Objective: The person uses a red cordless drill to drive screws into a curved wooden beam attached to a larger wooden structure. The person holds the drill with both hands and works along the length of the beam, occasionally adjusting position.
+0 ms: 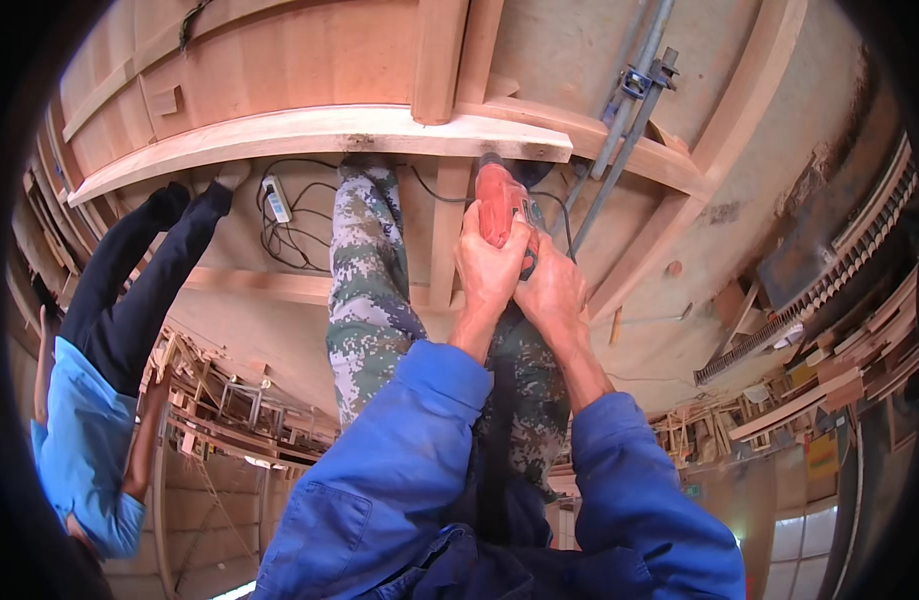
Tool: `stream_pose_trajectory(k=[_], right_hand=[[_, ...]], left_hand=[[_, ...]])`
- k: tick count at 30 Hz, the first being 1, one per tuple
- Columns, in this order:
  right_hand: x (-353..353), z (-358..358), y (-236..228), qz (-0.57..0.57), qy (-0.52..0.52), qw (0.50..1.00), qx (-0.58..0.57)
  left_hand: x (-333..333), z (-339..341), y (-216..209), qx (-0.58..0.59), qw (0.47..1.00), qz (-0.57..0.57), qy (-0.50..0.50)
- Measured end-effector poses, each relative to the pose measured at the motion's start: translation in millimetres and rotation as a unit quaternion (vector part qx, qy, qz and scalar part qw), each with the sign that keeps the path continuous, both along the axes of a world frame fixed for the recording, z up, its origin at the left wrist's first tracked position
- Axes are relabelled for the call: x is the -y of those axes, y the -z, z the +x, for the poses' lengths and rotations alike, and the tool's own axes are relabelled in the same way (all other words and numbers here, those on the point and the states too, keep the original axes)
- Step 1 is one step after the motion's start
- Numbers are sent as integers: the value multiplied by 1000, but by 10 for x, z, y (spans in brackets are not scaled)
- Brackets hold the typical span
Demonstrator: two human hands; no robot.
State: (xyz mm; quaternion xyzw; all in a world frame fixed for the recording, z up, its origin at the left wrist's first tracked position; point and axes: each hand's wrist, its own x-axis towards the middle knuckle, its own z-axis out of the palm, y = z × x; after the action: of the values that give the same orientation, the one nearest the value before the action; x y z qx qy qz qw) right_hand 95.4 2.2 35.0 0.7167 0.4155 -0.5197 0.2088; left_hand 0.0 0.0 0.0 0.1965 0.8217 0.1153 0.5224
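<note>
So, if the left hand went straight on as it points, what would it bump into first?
The left hand grips the red power tool; past that, the pale wooden beam looks first, though depth is unclear.

the top and centre are bright, with soft shadows; the pale wooden beam (279, 138) catches strong light. window panes (805, 535) glow at lower right. black vignetting closes every corner, straight edges bow strongly toward the rim, and small details along the lower sides look soft.
</note>
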Motion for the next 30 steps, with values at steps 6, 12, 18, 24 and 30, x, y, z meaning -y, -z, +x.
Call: stream_pose_trajectory(k=[6,12,18,24,30], right_hand=[[89,31,127,64,-23,998,-11],[141,48,97,84,-34,996,-15],[-10,49,152,70,-68,995,-25],[85,33,-219,111,-25,993,-31],[35,51,33,135,-61,988,-39]], left_hand=[[-144,0,-57,28,998,-1,-59],[18,8,-4,40,995,12,-88],[-60,-41,33,9,998,26,-58],[-55,-14,-362,72,987,-8,-146],[36,-12,-19,2,997,31,-64]])
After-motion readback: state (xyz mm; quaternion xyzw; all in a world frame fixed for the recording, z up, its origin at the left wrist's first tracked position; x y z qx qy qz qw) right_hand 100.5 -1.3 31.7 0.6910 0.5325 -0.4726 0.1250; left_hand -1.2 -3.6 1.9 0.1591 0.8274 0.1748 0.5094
